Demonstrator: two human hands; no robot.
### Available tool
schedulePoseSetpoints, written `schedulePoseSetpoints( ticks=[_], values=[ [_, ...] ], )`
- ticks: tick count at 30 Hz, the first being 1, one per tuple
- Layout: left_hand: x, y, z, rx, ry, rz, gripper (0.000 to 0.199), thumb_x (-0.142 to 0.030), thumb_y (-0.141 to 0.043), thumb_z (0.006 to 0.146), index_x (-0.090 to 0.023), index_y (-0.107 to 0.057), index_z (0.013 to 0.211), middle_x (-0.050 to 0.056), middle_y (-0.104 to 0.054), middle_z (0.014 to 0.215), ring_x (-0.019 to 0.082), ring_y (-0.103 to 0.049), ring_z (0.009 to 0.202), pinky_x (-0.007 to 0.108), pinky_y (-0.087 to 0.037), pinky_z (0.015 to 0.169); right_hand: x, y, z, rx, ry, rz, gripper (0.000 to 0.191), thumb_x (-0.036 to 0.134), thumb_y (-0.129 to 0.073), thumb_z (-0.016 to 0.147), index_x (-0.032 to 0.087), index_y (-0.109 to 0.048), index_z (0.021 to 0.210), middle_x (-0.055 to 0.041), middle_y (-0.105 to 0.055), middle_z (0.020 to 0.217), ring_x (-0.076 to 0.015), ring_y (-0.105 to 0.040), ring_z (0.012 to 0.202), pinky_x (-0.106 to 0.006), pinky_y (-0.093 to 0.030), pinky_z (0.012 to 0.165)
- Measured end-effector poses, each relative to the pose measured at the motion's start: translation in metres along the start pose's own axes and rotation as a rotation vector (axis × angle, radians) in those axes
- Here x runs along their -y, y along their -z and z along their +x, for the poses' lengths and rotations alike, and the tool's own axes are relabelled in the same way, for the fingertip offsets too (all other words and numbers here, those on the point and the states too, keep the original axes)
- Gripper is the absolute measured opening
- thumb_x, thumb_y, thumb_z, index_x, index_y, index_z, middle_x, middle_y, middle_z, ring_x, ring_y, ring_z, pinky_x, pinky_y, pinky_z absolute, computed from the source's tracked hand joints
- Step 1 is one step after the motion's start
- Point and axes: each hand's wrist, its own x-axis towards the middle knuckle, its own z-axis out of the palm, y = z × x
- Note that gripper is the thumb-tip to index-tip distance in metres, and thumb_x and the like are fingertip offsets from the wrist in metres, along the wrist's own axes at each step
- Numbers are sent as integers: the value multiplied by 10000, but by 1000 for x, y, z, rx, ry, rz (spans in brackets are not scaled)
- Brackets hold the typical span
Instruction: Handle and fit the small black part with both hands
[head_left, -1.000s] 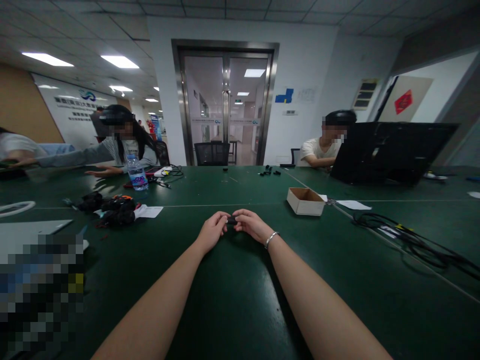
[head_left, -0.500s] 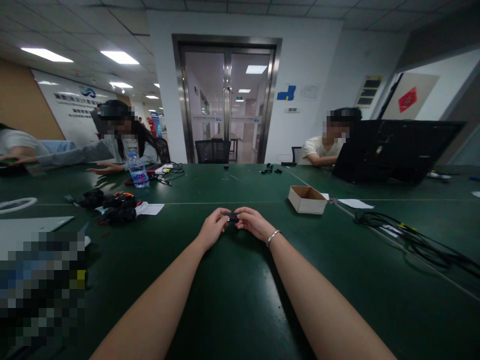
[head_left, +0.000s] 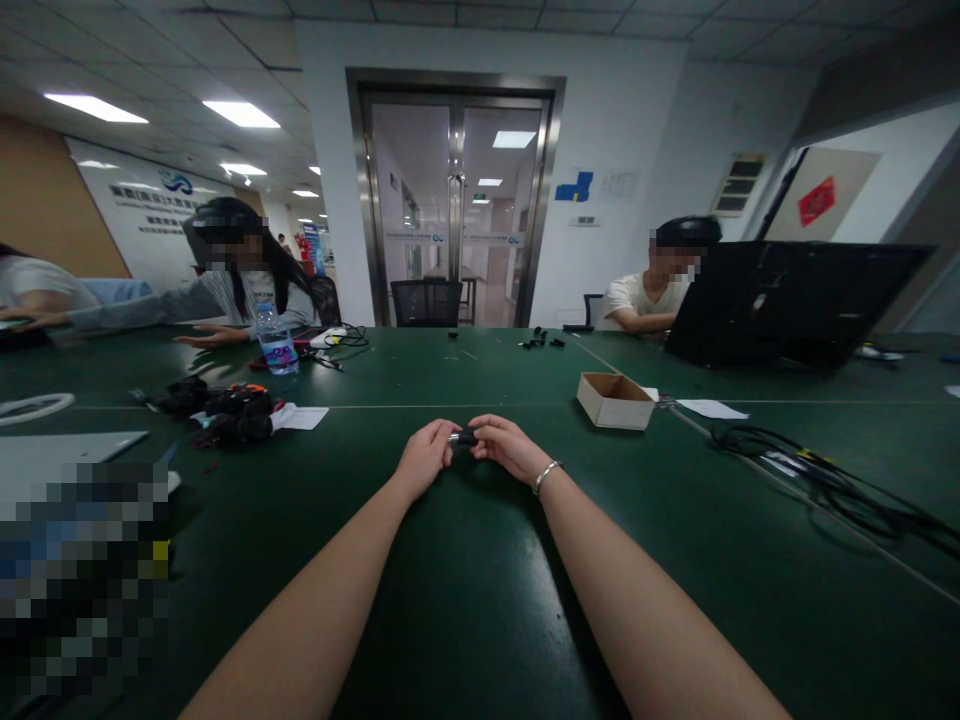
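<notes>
Near the middle of the counter [head_left: 457,580], well short of its far edge, I had the small cylinder [head_left: 466,438] strung between two hands. Its silvery end ran into the left hand [head_left: 421,462], whose thumb and fingers were clamped on it; its black end sat in the right hand [head_left: 511,450], pinched from the opposite side. The hands themselves stood apart, with only the cylinder bridging the narrow gap between them. I could not tell whether the hands rested on the counter or hung just above it.

Much of the grip escaped me. Fingers covered both ends of the cylinder, and what showed was too small for me to say what it was, or whether it was one piece or two. The counter's near edge fell outside my view, the forearms were cut off at the bottom, and coarse pixel blocks masked the counter's near left part.

As far as I could see it, the cylinder was short and slim, bright and metallic toward the left, plain black toward the right. It lay nearly level, about parallel to the counter's far edge. Beyond the right hand, toward that edge and well apart from the cylinder, I saw a white-sided box [head_left: 619,412] with a brown interior.
</notes>
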Motion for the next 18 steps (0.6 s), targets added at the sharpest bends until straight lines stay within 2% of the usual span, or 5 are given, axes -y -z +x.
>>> schedulePoseSetpoints(
  ticks=[4, 7, 13, 18],
  values=[
    [-7, -1, -2, 23, 1, -104, 379, -447, -513, 783, -139, -568, 997, -41, -509, 529, 91, -427, 436, 203, -327, 459, -1, 1, 1, -6, 6, 8, 147, 70, -627, 768, 127, -601, 901, -12, -621, 643, -105, -629, 569, -187, -540, 557],
    [-10, -1, -3, 17, 7, -110, 370, -434, -515, 784, -132, -563, 992, -36, -524, 519, 92, -442, 426, 200, -337, 456, -1, 0, 1, -3, 9, 11, 149, 67, -627, 765, 130, -600, 897, -15, -626, 652, -107, -638, 581, -184, -543, 564],
    [-7, -1, -2, -5, 6, -116, 406, -506, -497, 806, -132, -572, 946, -22, -543, 511, 92, -461, 418, 189, -328, 435, -1, 1, 2, -9, -4, -2, 142, 86, -652, 766, 134, -599, 890, -23, -634, 701, -118, -659, 612, -197, -562, 585],
    [-8, -1, 0, -73, 16, -163, 477, -580, -560, 753, -121, -581, 878, -12, -544, 517, 86, -455, 416, 193, -332, 431, -1, 0, 3, 14, -6, -62, 230, 90, -714, 717, 134, -597, 910, -44, -658, 781, -145, -684, 690, -206, -568, 615]
  ],
)
